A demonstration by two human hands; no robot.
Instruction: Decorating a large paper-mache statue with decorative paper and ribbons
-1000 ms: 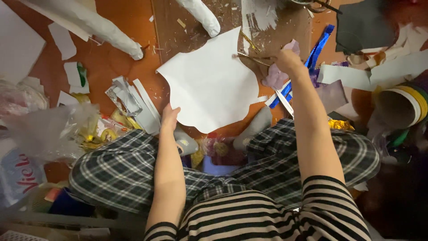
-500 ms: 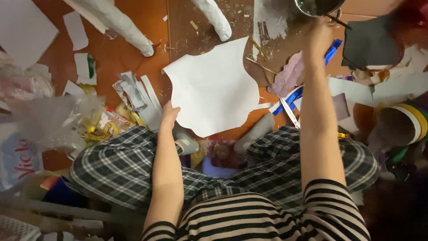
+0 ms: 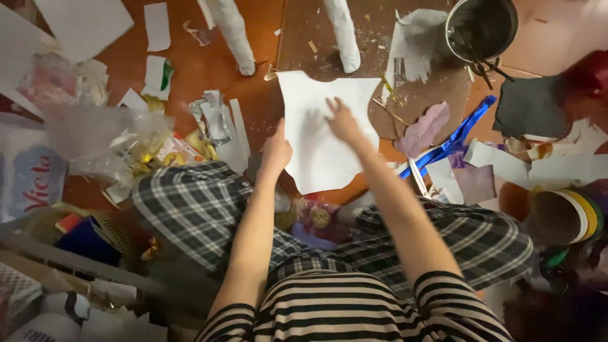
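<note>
White paper sheet (image 3: 320, 149) flat on the floor (image 3: 209, 69), both my hands on it.

Plaid trousers (image 3: 190, 202) nearest, knees spread; my left hand (image 3: 276, 152) rests on the sheet's left edge, fingers loosely together, gripping nothing. My right hand (image 3: 342, 120) lies flat on the sheet's top, fingers spread. Blue foil strip (image 3: 453, 142) and a mauve scrap (image 3: 425, 128) just right of it. Farther off, a metal pot (image 3: 481, 28) on brown cardboard (image 3: 329, 31).
</note>
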